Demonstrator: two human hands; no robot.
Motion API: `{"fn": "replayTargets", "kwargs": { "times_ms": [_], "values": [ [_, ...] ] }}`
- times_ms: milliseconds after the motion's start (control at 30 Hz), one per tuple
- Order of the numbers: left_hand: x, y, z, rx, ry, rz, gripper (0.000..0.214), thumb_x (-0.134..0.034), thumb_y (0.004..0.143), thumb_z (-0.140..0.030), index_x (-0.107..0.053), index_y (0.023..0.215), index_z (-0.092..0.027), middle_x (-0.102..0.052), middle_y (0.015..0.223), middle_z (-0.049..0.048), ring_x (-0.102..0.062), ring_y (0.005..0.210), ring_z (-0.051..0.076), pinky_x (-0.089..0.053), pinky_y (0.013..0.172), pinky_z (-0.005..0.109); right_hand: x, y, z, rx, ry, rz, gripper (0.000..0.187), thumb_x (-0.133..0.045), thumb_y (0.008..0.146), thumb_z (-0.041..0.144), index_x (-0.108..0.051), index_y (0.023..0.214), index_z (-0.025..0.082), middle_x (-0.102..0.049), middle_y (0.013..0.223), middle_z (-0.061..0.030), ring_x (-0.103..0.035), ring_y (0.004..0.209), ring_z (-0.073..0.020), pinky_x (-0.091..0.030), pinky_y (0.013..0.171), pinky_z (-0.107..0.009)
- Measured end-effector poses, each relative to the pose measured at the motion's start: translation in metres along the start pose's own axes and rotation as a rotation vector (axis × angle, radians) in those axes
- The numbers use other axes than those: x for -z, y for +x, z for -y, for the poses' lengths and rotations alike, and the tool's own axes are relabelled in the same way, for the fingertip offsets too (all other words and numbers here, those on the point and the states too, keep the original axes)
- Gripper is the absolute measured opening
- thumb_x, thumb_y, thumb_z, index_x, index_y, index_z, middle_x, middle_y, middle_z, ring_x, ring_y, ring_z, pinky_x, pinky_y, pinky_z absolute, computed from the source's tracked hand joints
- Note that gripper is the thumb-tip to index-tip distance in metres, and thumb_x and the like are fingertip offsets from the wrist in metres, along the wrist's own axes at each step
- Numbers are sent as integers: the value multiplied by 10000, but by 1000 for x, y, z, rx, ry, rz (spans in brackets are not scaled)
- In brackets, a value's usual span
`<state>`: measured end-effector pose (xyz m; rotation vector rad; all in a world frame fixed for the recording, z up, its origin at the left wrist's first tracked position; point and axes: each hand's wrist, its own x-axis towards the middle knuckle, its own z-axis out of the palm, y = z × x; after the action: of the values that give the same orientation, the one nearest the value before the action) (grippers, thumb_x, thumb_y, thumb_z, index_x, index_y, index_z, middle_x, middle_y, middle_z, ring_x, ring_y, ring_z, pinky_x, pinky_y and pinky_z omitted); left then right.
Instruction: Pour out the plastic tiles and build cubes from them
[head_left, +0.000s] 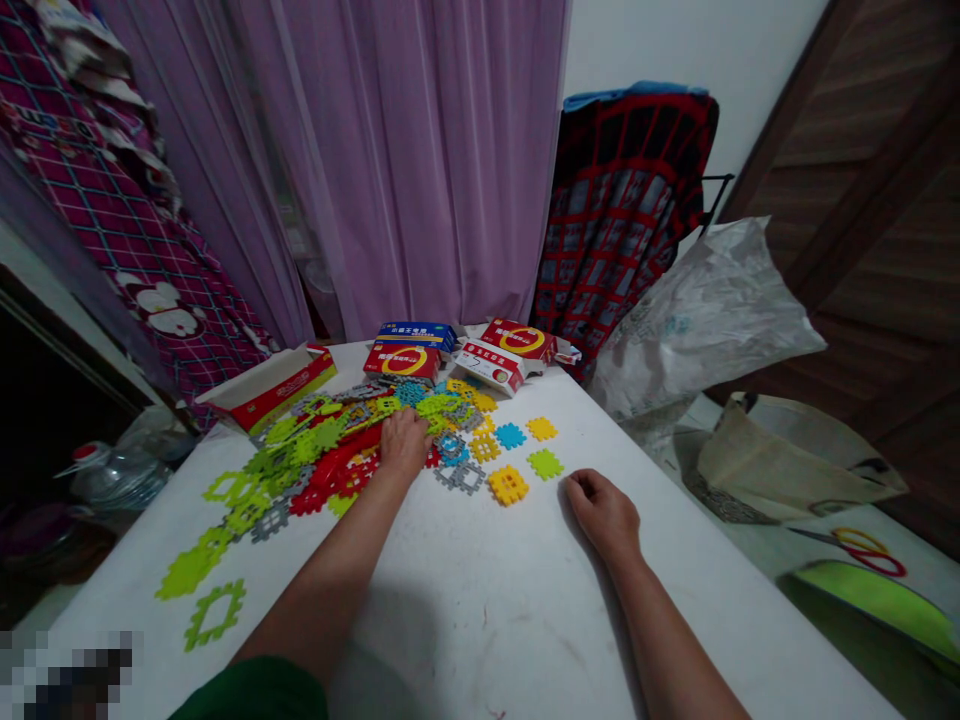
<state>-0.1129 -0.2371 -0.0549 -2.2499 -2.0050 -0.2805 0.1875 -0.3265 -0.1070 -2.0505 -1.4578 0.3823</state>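
My left hand [405, 442] reaches into a pile of flat plastic building tiles [315, 455] in green, red, grey, yellow and blue, its fingers curled down onto the pieces; whether it grips one is hidden. My right hand [604, 512] rests on the white table [480, 610] with fingers curled under, nothing visible in it. A yellow tile [508, 484] and a green tile [545, 463] lie just left of the right hand. A blue tile [511, 435] and another yellow tile [541, 428] sit a bit further back.
Red and blue cartons [409, 360] stand at the table's far edge, with an open red box [270, 388] at the far left. Loose green tiles [214, 612] lie near the left edge. A plastic bag [705, 310], a cloth bag [787, 460] and scissors [862, 548] are to the right.
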Motion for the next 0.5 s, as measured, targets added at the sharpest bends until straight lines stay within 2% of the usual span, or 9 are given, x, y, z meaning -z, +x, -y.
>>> {"fn": "replayTargets", "kwargs": {
  "times_ms": [200, 300, 400, 500],
  "values": [
    [3, -3, 5, 52, -122, -40, 210, -560, 870, -286, -723, 994, -237, -655, 1124, 87, -552, 1102, 266, -413, 948, 381, -1, 1, -2, 9, -6, -5, 268, -478, 836, 408, -697, 842, 253, -673, 756, 2, -588, 720, -168, -357, 611, -256],
    [9, -10, 11, 78, -246, -115, 239, -517, 896, -301, -717, 1009, -239, -690, 1092, 70, -600, 1050, 235, -436, 919, 337, -1, 0, -2, 13, -8, -11, 271, -477, 841, 403, -701, 849, 252, -677, 769, -2, -589, 726, -167, -353, 607, -254],
    [8, -25, 17, 203, -462, -153, 255, -520, 889, -352, -712, 1015, -242, -729, 1014, 43, -651, 934, 204, -470, 823, 297, -1, 0, -1, 11, -6, -15, 266, -486, 836, 395, -709, 850, 251, -684, 786, -4, -589, 729, -164, -350, 610, -254],
    [-4, -48, 20, 364, -768, -64, 268, -568, 827, -387, -717, 950, -200, -750, 906, 36, -677, 844, 182, -486, 738, 262, 0, 0, 0, 0, -6, -9, 261, -494, 827, 397, -712, 841, 254, -683, 774, -2, -585, 721, -165, -345, 602, -256]
  ]
}}
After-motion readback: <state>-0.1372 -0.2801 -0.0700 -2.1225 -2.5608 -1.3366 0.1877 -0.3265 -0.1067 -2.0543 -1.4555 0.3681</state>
